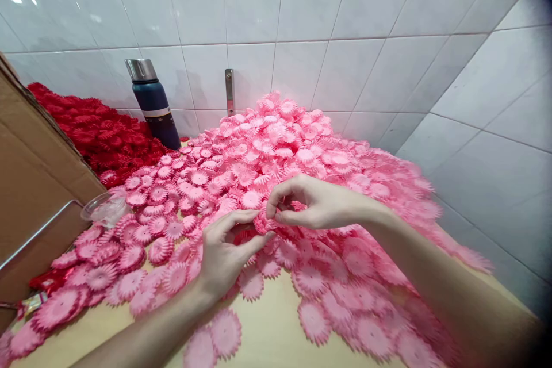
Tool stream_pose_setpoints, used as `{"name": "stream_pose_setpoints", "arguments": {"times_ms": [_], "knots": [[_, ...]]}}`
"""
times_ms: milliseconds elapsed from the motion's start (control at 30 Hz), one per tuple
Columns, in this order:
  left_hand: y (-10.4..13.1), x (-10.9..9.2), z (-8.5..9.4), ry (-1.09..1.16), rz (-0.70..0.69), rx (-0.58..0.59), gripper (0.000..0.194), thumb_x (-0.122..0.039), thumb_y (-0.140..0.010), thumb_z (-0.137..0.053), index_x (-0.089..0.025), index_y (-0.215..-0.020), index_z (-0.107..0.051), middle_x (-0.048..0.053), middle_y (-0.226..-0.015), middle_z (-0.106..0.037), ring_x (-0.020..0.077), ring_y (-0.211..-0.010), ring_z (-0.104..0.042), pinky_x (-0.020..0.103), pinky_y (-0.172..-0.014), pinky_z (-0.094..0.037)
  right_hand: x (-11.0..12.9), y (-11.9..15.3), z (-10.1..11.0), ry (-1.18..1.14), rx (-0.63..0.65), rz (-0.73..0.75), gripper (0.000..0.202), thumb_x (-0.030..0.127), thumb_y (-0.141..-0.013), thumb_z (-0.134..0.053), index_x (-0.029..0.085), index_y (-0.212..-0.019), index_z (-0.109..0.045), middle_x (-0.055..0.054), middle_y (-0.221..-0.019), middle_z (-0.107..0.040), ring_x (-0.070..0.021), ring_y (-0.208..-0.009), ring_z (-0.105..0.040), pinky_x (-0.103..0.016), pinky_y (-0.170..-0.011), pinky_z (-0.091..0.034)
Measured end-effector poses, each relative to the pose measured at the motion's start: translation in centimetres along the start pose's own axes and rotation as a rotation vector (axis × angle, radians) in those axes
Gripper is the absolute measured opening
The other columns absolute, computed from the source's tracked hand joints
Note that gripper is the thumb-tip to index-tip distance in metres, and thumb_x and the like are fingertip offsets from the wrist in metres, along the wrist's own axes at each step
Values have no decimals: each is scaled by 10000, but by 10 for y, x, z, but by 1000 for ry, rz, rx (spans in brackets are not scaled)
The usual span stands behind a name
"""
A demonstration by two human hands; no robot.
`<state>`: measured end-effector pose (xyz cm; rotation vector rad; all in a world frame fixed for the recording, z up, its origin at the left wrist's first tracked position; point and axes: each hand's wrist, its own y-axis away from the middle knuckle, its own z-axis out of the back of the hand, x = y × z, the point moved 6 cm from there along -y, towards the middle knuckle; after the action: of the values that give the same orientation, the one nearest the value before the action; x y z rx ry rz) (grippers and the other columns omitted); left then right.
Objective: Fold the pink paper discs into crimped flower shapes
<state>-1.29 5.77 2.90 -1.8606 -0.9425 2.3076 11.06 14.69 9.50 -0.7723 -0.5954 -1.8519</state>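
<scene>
A small pink petal piece [263,222] with a frilled edge is held between my hands, above the heap. My left hand [228,241] grips it from the left between thumb and fingers. From the right, my right hand [302,204] meets it with thumb and index finger pinched together at its edge; whether anything else is in that pinch is too small to tell. Around and behind both hands lies a big heap of pink scalloped petal discs [276,138]. Loose discs [226,332] rest on the pale tabletop [267,322] in front of me.
A dark blue bottle [157,106] with a steel cap stands at the back left, beside a pile of red petal discs [103,132]. A cardboard box [38,184] borders the left side, near a clear plastic cup [106,210]. White tiled walls [319,6] enclose the back and right.
</scene>
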Motion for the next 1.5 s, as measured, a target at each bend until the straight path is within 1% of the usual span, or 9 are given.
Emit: {"name": "stream_pose_setpoints", "arguments": {"times_ms": [100, 233, 367, 500, 700, 933, 1100, 1333, 1500], "knots": [[0, -2, 0, -13, 2, -5, 248, -159, -677, -819, -164, -904, -722, 43, -930, -752, 162, -873, -708, 269, -828, -588, 1, 1, 0, -27, 11, 20, 150, 158, -793, -606, 168, -908, -703, -17, -886, -714, -136, -786, -623, -244, -681, -483], [0, -3, 0, -1, -4, 5, 235, -145, -683, -812, -180, -898, -722, 25, -925, -753, 150, -873, -706, 250, -825, -581, -1, 1, 0, -29, 23, 38, 140, 208, -796, -648, 168, -913, -713, -18, -866, -706, -135, -747, -601, -262, -663, -481], [0, -2, -1, 4, -8, 13, 241, -129, -683, -808, -182, -902, -724, 22, -924, -754, 146, -865, -708, 246, -830, -579, -2, 0, 1, -25, 27, 52, 166, 268, -787, -693, 165, -914, -721, -21, -862, -707, -140, -748, -588, -285, -695, -482], [-1, -1, -1, 13, -19, 10, 246, -130, -680, -811, -191, -902, -725, 14, -919, -753, 139, -860, -707, 239, -823, -581, -2, 0, 1, -55, 26, 51, 170, 231, -792, -684, 163, -947, -702, -22, -910, -704, -132, -767, -595, -271, -693, -496], [-1, -3, -1, 6, -25, 15, 243, -133, -690, -805, -201, -910, -728, 8, -932, -752, 133, -874, -703, 231, -834, -577, -2, 0, 0, -90, 45, 56, 205, 200, -809, -663, 161, -1011, -652, -37, -999, -690, -154, -913, -637, -278, -807, -522], [-1, -3, -1, -3, -12, 9, 244, -140, -679, -812, -189, -903, -727, 18, -911, -752, 141, -850, -704, 240, -815, -585, -5, 2, 0, -116, 71, -19, 252, 229, -808, -674, 168, -1046, -620, -47, -985, -718, -181, -908, -669, -315, -802, -536], [-2, -2, -1, -8, -14, 9, 251, -114, -679, -805, -198, -902, -726, 10, -911, -749, 134, -853, -700, 224, -810, -583, -5, 4, -2, -145, 91, -50, 273, 256, -814, -676, 186, -1064, -591, -37, -954, -734, -179, -873, -685, -292, -729, -534], [-1, -1, -1, 3, -1, 13, 251, -131, -679, -810, -185, -908, -724, 21, -914, -746, 143, -857, -703, 237, -821, -587, -5, 2, 0, -118, 46, -20, 195, 229, -819, -651, 177, -1000, -602, -46, -939, -715, -174, -872, -670, -306, -765, -529], [-1, -2, 0, -14, -9, -5, 251, -139, -669, -817, -172, -898, -722, 32, -911, -748, 155, -857, -705, 256, -817, -598, -4, 1, 4, -108, -16, 44, 109, 128, -787, -601, 166, -889, -598, -27, -849, -664, -132, -748, -619, -271, -678, -508]]}}
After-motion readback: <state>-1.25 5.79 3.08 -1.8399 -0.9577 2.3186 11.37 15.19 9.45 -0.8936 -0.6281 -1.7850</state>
